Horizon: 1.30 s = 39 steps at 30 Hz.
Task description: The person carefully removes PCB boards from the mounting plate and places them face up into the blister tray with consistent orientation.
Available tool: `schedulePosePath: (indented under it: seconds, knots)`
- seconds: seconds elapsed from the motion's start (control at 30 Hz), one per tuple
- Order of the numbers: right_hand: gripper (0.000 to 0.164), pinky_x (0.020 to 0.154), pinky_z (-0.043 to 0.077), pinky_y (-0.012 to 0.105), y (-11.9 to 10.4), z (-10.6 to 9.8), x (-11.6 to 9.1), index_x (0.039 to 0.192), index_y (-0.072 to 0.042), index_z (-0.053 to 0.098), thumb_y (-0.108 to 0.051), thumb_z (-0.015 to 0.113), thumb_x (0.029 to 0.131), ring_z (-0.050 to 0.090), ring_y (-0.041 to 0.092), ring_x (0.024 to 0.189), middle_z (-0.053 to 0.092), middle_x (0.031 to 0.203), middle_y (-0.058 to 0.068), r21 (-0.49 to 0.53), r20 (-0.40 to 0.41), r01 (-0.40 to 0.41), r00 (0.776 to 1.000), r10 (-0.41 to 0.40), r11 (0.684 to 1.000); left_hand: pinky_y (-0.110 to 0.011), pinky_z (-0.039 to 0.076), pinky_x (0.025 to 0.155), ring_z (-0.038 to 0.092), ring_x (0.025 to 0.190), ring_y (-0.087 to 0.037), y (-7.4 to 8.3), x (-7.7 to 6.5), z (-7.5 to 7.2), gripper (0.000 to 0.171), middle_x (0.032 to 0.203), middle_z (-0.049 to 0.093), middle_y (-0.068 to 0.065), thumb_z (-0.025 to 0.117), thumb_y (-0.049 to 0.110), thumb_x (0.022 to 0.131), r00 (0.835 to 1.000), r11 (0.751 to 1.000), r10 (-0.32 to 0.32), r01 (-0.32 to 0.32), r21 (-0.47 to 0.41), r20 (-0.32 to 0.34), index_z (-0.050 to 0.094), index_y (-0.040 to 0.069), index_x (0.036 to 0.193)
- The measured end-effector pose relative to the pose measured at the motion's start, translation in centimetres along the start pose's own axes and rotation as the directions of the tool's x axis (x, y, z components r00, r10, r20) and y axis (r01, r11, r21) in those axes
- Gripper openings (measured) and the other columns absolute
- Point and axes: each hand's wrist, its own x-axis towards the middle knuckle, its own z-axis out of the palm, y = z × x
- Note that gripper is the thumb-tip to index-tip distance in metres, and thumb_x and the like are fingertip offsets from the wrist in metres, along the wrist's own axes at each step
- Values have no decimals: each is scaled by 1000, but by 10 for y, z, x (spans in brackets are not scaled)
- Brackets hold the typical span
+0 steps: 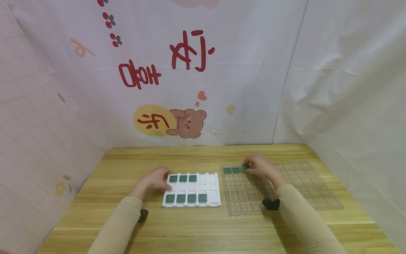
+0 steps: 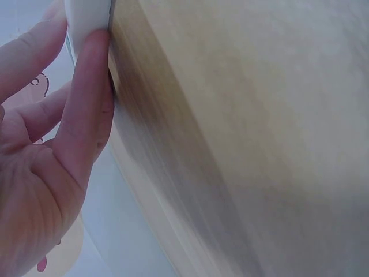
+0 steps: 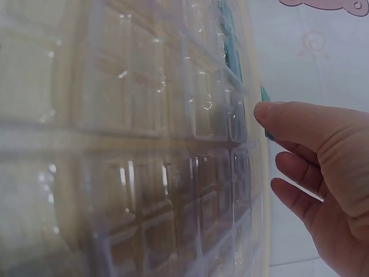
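My left hand (image 1: 157, 179) grips the left edge of a white tray (image 1: 213, 178), and in the left wrist view its fingers (image 2: 86, 98) meet the tray's white corner (image 2: 89, 23). Small square green circuit boards sit in the tray's pockets, three in the far row and several in the near row (image 1: 180, 198). Between thumb and fingertips, my right hand (image 1: 260, 165) pinches another green circuit board (image 1: 245, 166) at the far edge of a clear plastic compartment tray (image 1: 236, 194). Two boards (image 1: 232, 170) lie side by side in that tray's far left compartments.
A second clear compartment tray (image 1: 312, 180) lies to the right, partly behind the right forearm. Both clear trays and the white one rest on a wooden table (image 1: 190, 233). Behind the table hangs a white printed cloth (image 1: 247, 88), with more cloth at both sides.
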Motion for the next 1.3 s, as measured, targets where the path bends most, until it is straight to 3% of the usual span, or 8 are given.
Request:
schedulePosePath:
  seconds: [0.47,0.93,1.3]
  knots:
    - [22,90,46,50,-4,2,2,104,-3,69,-3,76,84,55,34,102,66,103,10,-61,22,-7,1000,9,998,-34,51,78,53,92,-23,-1,0,1,56,106,56,-9,87,7,72,1000,1000,-19,19,-19,-9,61,-3,120]
    - [22,91,46,50,-3,6,5,104,-3,69,-3,77,83,56,34,103,66,103,10,-77,24,5,1000,-3,997,-38,51,83,53,94,-24,-1,-1,1,58,107,57,-11,87,6,71,1000,1000,15,-15,0,-9,60,-6,121]
    - [23,91,45,50,-2,6,4,104,-4,69,-4,78,82,56,35,103,66,102,8,-95,29,11,1000,-8,995,-42,48,87,52,93,-24,-2,-1,1,61,108,57,-11,87,7,71,1000,1000,4,-4,2,-13,59,-6,123]
